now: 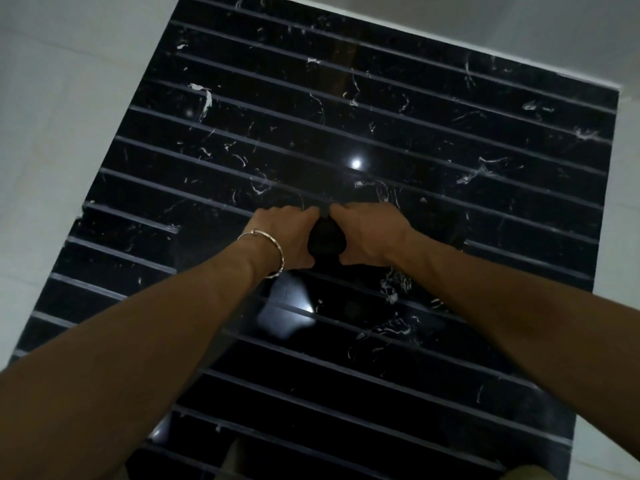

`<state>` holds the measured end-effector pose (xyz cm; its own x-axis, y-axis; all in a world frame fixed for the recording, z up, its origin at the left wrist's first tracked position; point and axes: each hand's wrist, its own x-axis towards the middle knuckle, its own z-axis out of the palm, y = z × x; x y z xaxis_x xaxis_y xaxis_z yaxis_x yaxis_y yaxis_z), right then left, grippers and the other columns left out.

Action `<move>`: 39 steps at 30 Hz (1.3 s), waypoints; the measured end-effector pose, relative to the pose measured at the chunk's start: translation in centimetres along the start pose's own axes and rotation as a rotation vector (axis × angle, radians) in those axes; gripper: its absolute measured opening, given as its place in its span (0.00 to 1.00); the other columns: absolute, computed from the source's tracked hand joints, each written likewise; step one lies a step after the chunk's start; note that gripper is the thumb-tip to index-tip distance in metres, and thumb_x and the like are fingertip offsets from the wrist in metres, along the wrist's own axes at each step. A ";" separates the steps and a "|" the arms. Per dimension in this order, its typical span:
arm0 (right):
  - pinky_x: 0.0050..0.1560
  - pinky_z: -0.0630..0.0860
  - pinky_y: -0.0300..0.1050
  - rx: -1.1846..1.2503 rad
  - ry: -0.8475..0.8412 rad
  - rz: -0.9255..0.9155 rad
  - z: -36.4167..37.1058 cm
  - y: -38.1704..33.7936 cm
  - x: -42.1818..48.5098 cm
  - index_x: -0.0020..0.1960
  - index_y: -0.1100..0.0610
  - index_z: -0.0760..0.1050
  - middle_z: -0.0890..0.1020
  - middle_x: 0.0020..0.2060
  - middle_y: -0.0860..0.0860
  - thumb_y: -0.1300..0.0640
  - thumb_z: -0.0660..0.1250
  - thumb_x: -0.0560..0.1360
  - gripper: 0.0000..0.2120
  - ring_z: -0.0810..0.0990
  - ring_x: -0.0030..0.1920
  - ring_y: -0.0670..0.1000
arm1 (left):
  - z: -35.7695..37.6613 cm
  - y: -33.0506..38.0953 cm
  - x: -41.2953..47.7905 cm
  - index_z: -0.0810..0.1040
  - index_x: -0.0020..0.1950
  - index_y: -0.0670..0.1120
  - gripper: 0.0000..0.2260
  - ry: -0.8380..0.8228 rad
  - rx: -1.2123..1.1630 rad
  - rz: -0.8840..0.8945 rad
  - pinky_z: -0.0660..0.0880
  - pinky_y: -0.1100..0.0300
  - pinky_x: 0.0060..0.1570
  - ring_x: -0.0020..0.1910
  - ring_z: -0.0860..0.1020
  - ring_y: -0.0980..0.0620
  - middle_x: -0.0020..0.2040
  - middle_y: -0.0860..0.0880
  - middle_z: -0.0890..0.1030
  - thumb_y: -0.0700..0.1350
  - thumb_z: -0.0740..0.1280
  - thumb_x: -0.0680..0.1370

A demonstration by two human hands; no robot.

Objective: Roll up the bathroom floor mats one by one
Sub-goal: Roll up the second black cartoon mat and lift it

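Black veined marble floor, grooved, with pale tile surround. Centre of frame: my left hand, bangle at wrist, and right hand, each grip curled closed on the dark rolled mat between them.

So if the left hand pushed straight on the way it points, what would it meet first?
Probably only the black grooved marble floor: the left hand, gripping a dark rolled mat, points away from the person, and nothing else shows ahead. Depth is unclear.
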<state>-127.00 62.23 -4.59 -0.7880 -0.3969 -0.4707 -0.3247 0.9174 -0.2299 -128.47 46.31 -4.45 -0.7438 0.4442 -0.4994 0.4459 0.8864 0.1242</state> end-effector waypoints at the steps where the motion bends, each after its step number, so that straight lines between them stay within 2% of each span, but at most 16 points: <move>1: 0.52 0.72 0.50 -0.012 -0.005 -0.013 -0.2 -0.1 0.1 0.59 0.55 0.67 0.78 0.53 0.53 0.47 0.71 0.69 0.24 0.78 0.51 0.55 | -0.2 0.0 -0.1 0.68 0.59 0.50 0.26 -0.030 -0.039 0.011 0.76 0.51 0.50 0.52 0.79 0.44 0.55 0.48 0.79 0.56 0.72 0.67; 4: 0.53 0.71 0.50 -0.068 0.002 -0.052 -0.9 -0.4 0.3 0.59 0.54 0.69 0.78 0.54 0.52 0.47 0.71 0.69 0.23 0.78 0.52 0.54 | -0.8 0.2 -0.4 0.67 0.62 0.49 0.31 -0.080 -0.101 0.018 0.75 0.51 0.54 0.54 0.78 0.43 0.57 0.48 0.78 0.58 0.74 0.65; 7: 0.60 0.66 0.51 -0.139 0.130 -0.060 -1.0 -0.5 0.3 0.59 0.54 0.69 0.77 0.55 0.52 0.47 0.70 0.68 0.23 0.76 0.56 0.54 | -1.3 0.6 -0.3 0.70 0.61 0.48 0.25 -0.026 -0.115 -0.060 0.74 0.53 0.50 0.52 0.79 0.42 0.55 0.45 0.80 0.54 0.72 0.68; 9: 0.66 0.61 0.53 -0.131 0.270 -0.017 -1.6 -0.1 0.5 0.63 0.54 0.69 0.74 0.60 0.55 0.47 0.71 0.68 0.27 0.72 0.62 0.56 | -1.7 0.5 0.0 0.74 0.57 0.47 0.20 -0.011 -0.281 -0.160 0.75 0.55 0.47 0.50 0.80 0.42 0.53 0.45 0.81 0.52 0.72 0.68; 12: 0.75 0.49 0.59 -0.011 0.384 0.103 -3.5 1.0 1.1 0.74 0.55 0.59 0.59 0.73 0.60 0.47 0.74 0.67 0.41 0.53 0.75 0.60 | -2.5 0.6 0.6 0.77 0.55 0.43 0.18 0.070 -0.666 -0.322 0.71 0.60 0.43 0.47 0.79 0.46 0.52 0.45 0.81 0.48 0.73 0.68; 14: 0.76 0.48 0.57 0.184 0.393 0.188 -4.8 1.1 1.6 0.77 0.54 0.50 0.47 0.76 0.60 0.50 0.73 0.67 0.47 0.45 0.76 0.60 | -3.2 1.1 1.1 0.78 0.54 0.42 0.18 0.161 -0.877 -0.378 0.70 0.61 0.40 0.43 0.77 0.48 0.48 0.45 0.81 0.47 0.74 0.68; 16: 0.74 0.56 0.53 0.610 0.405 0.256 -5.8 0.8 2.1 0.77 0.52 0.52 0.49 0.76 0.58 0.54 0.71 0.68 0.43 0.52 0.76 0.58 | -3.8 1.6 1.1 0.80 0.51 0.42 0.18 0.207 -1.064 -0.443 0.74 0.59 0.39 0.42 0.80 0.48 0.45 0.45 0.82 0.48 0.75 0.65; 18: 0.62 0.73 0.50 1.126 0.456 0.300 -6.5 0.3 2.3 0.67 0.49 0.64 0.68 0.68 0.56 0.53 0.69 0.68 0.29 0.72 0.64 0.54 | -4.3 2.0 0.8 0.81 0.49 0.43 0.21 0.236 -1.206 -0.476 0.80 0.53 0.43 0.41 0.82 0.46 0.43 0.44 0.83 0.50 0.75 0.60; 19: 0.54 0.77 0.47 1.325 0.426 0.339 -6.7 0.2 2.4 0.61 0.48 0.64 0.74 0.62 0.55 0.53 0.69 0.70 0.22 0.76 0.57 0.51 | -4.4 2.1 0.6 0.81 0.48 0.43 0.21 0.236 -1.238 -0.475 0.81 0.51 0.45 0.41 0.82 0.46 0.43 0.44 0.83 0.51 0.73 0.58; 21: 0.53 0.78 0.51 1.562 0.307 0.376 -6.6 -0.1 2.7 0.61 0.48 0.62 0.76 0.58 0.50 0.50 0.71 0.72 0.24 0.78 0.55 0.51 | -4.3 2.2 0.4 0.80 0.45 0.45 0.15 0.211 -1.273 -0.428 0.81 0.53 0.45 0.40 0.82 0.47 0.42 0.44 0.83 0.48 0.75 0.61; 24: 0.56 0.78 0.53 1.642 0.304 0.406 -6.0 -0.4 3.3 0.70 0.55 0.61 0.78 0.59 0.51 0.44 0.77 0.65 0.41 0.79 0.55 0.51 | -4.4 2.7 0.2 0.79 0.42 0.48 0.07 0.175 -1.269 -0.346 0.78 0.64 0.38 0.37 0.80 0.52 0.39 0.48 0.82 0.42 0.76 0.68; 27: 0.53 0.80 0.49 1.601 0.355 0.392 -6.0 -0.7 3.5 0.69 0.56 0.66 0.80 0.57 0.52 0.38 0.77 0.57 0.47 0.81 0.53 0.50 | -4.7 2.8 0.0 0.78 0.42 0.48 0.08 0.173 -1.253 -0.328 0.78 0.59 0.39 0.38 0.81 0.50 0.41 0.46 0.82 0.42 0.75 0.68; 29: 0.54 0.80 0.49 1.573 0.379 0.367 -5.9 -0.6 3.4 0.68 0.55 0.68 0.81 0.56 0.51 0.36 0.76 0.54 0.48 0.82 0.53 0.49 | -4.6 2.5 0.1 0.76 0.40 0.50 0.09 0.183 -1.237 -0.300 0.77 0.62 0.37 0.36 0.79 0.53 0.39 0.49 0.81 0.42 0.75 0.69; 32: 0.55 0.79 0.53 1.576 0.348 0.330 -6.0 -0.6 2.7 0.66 0.54 0.69 0.81 0.56 0.52 0.37 0.76 0.59 0.42 0.81 0.55 0.50 | -4.3 2.1 0.0 0.75 0.40 0.50 0.10 0.201 -1.182 -0.251 0.73 0.69 0.30 0.34 0.77 0.59 0.37 0.53 0.79 0.42 0.75 0.68; 35: 0.57 0.78 0.58 1.639 0.195 0.233 -6.3 -0.2 2.0 0.63 0.52 0.70 0.80 0.58 0.52 0.50 0.73 0.71 0.24 0.79 0.58 0.52 | -4.2 1.2 -0.4 0.74 0.49 0.49 0.16 0.233 -1.112 -0.233 0.73 0.69 0.35 0.38 0.77 0.60 0.40 0.55 0.78 0.45 0.77 0.67; 39: 0.52 0.79 0.61 1.749 0.156 0.128 -7.5 0.1 1.5 0.68 0.59 0.67 0.79 0.60 0.58 0.61 0.71 0.72 0.27 0.80 0.58 0.58 | -4.8 0.6 -0.4 0.73 0.58 0.48 0.27 0.358 -0.972 -0.258 0.77 0.59 0.46 0.46 0.78 0.53 0.48 0.52 0.78 0.53 0.78 0.64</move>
<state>-132.20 61.93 1.09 -0.8337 -0.2289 -0.5026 0.5460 -0.2054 -0.8122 -130.28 47.33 -0.06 -0.9323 0.1003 -0.3474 -0.2174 0.6123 0.7601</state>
